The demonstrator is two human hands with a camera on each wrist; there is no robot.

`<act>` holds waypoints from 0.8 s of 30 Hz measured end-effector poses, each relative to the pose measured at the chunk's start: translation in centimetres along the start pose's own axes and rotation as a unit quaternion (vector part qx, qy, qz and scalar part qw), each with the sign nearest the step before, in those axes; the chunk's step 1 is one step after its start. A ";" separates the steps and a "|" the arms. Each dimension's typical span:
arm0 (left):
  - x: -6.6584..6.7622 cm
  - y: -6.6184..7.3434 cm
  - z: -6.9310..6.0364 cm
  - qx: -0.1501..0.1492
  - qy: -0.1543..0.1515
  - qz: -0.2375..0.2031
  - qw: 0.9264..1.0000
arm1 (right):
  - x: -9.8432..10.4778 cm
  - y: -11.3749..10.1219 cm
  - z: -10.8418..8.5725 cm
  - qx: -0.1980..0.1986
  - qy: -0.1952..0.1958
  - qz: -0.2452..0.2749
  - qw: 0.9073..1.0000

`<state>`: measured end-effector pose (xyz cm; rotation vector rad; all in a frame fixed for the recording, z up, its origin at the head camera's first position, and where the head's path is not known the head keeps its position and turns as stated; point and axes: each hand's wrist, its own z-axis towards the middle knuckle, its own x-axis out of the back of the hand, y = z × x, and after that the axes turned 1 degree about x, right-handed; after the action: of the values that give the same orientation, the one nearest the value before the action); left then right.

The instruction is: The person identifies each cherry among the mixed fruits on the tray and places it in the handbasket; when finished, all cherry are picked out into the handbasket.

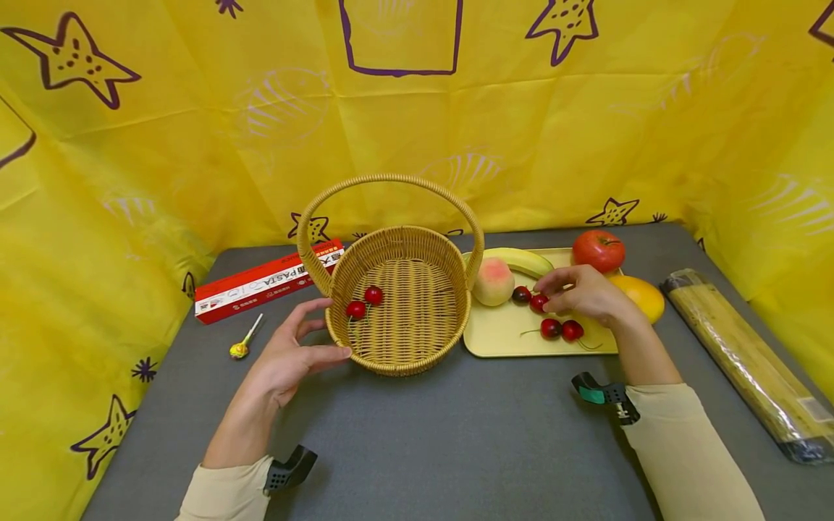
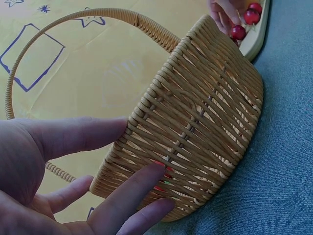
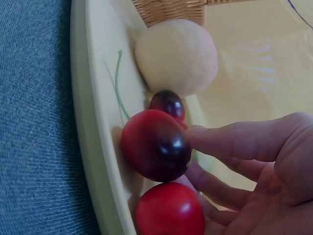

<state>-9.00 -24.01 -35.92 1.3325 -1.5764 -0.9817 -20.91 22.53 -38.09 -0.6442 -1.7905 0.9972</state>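
In the head view, I see the basket (image 1: 410,311) in the middle, with two cherries (image 1: 373,295) inside. The left hand (image 1: 296,354) has its fingers spread and touches the basket's left side. The right hand (image 1: 583,293) is right of the middle, over the yellow tray (image 1: 489,339), its bent fingertips at a red cherry (image 1: 537,304). A peach (image 1: 493,284) sits just left of the cherries there.

In the left wrist view, the thumb touches the tilted-looking basket's rim, and the other fingers fan out along its side.

In the right wrist view, two big cherries hide the fingertips, so I can't tell if they pinch.
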 end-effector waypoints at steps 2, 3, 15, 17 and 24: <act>0.0 0.0 0.0 0.000 0.000 -0.001 1.000 | -0.1 0.1 0.1 -0.001 -0.003 -0.001 1.000; 0.0 0.0 0.0 -0.001 0.000 -0.001 1.000 | -0.1 0.1 0.1 -0.003 -0.004 -0.002 1.000; 0.0 0.0 0.0 0.000 0.000 -0.003 1.000 | -0.3 0.2 0.3 -0.012 0.001 -0.009 1.000; 0.0 0.0 0.0 0.000 0.001 -0.002 1.000 | -0.3 0.1 0.3 -0.013 0.002 -0.011 1.000; 0.0 0.0 0.0 0.000 0.002 -0.003 1.000 | -0.3 -0.1 0.2 -0.007 0.008 -0.024 1.000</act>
<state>-8.99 -23.99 -35.95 1.3382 -1.5713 -0.9819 -20.95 22.21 -38.13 -0.6135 -1.7919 0.9441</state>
